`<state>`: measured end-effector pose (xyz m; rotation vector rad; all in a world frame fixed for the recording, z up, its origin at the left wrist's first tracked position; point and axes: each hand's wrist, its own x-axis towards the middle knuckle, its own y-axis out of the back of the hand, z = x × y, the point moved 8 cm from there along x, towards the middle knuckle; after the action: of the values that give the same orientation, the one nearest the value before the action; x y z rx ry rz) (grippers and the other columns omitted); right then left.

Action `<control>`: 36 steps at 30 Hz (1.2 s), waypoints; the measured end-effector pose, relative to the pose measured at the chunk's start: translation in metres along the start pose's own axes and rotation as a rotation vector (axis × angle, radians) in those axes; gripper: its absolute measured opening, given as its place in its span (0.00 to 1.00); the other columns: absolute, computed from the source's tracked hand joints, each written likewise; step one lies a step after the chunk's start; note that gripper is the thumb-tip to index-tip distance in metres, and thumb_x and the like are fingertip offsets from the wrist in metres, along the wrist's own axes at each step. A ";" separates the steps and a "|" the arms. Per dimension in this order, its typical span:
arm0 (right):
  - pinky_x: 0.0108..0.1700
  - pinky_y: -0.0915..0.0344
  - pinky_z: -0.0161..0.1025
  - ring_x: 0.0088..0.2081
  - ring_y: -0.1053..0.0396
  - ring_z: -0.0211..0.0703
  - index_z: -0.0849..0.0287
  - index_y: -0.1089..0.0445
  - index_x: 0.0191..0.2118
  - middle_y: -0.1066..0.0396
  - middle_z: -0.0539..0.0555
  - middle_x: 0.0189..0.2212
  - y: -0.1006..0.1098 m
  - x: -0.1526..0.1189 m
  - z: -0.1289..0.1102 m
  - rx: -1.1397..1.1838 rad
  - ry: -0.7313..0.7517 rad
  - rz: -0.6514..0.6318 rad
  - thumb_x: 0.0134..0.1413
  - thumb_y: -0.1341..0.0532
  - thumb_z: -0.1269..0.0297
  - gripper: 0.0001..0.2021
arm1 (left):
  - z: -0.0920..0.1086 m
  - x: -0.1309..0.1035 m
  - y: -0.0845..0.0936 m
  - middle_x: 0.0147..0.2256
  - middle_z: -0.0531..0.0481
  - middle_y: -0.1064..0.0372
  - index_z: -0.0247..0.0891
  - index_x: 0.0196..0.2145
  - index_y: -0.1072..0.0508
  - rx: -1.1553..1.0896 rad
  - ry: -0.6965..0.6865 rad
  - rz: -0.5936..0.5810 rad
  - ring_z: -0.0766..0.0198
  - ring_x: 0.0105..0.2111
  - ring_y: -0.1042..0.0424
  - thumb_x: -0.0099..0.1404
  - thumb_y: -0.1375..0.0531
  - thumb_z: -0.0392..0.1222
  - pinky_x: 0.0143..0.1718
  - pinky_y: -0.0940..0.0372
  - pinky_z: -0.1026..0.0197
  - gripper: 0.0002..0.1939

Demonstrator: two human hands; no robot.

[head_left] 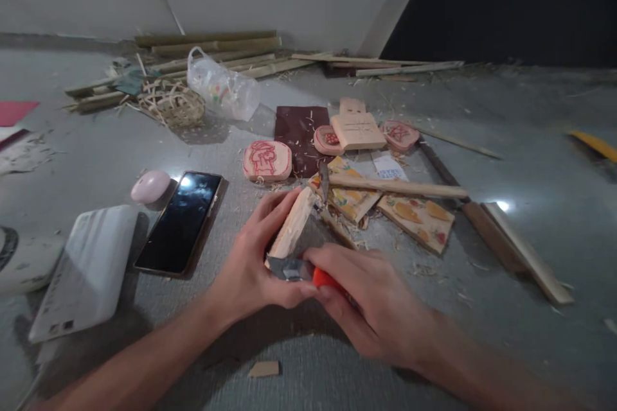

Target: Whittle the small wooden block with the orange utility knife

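Note:
My left hand (260, 257) is wrapped round a pale block of wood (292, 225), whose rough, whittled edge faces up. In my right hand (361, 289) is a carving knife (292, 268) with an orange-red handle. Its short grey blade lies against the near end of the wood, and my left thumb reaches along it towards the handle. The far side of the block is hidden by my left fingers. Just beyond my hands, a hammer (395, 186) with a wooden handle lies across some fruit-patterned boards (417, 221).
Wooden pieces with red drawings (267, 160) lie ahead on and around a dark red sheet (301, 119). To the left are a phone (180, 225), a pink oval case (151, 187) and a white power bank (89, 270). Bamboo strips (207, 45) and a plastic cup (224, 87) sit by the wall.

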<state>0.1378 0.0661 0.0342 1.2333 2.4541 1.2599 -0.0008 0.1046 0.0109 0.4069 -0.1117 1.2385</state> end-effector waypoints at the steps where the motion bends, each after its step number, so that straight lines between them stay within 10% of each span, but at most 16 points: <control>1: 0.33 0.37 0.38 0.33 0.29 0.39 0.58 0.35 0.54 0.26 0.50 0.36 0.000 0.001 -0.001 0.004 0.004 -0.005 0.75 0.48 0.63 0.10 | 0.000 0.000 0.000 0.66 0.42 0.40 0.50 0.72 0.38 0.000 -0.002 -0.011 0.40 0.68 0.40 0.57 0.30 0.69 0.68 0.42 0.42 0.50; 15: 0.30 0.43 0.38 0.31 0.30 0.39 0.58 0.34 0.52 0.29 0.48 0.32 0.005 0.003 -0.004 -0.082 -0.012 0.058 0.76 0.50 0.62 0.10 | -0.002 -0.002 -0.003 0.69 0.43 0.45 0.52 0.73 0.41 -0.031 0.026 -0.046 0.42 0.72 0.50 0.60 0.32 0.69 0.72 0.49 0.40 0.50; 36: 0.32 0.35 0.39 0.33 0.26 0.42 0.60 0.33 0.52 0.25 0.52 0.36 0.010 0.002 -0.005 -0.158 -0.097 0.146 0.74 0.47 0.66 0.09 | 0.008 -0.001 -0.005 0.62 0.47 0.33 0.52 0.69 0.34 0.000 0.004 0.003 0.50 0.61 0.33 0.69 0.34 0.54 0.64 0.35 0.49 0.33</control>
<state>0.1410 0.0676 0.0450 1.4151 2.1866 1.3650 0.0041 0.0991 0.0172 0.4043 -0.1089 1.2427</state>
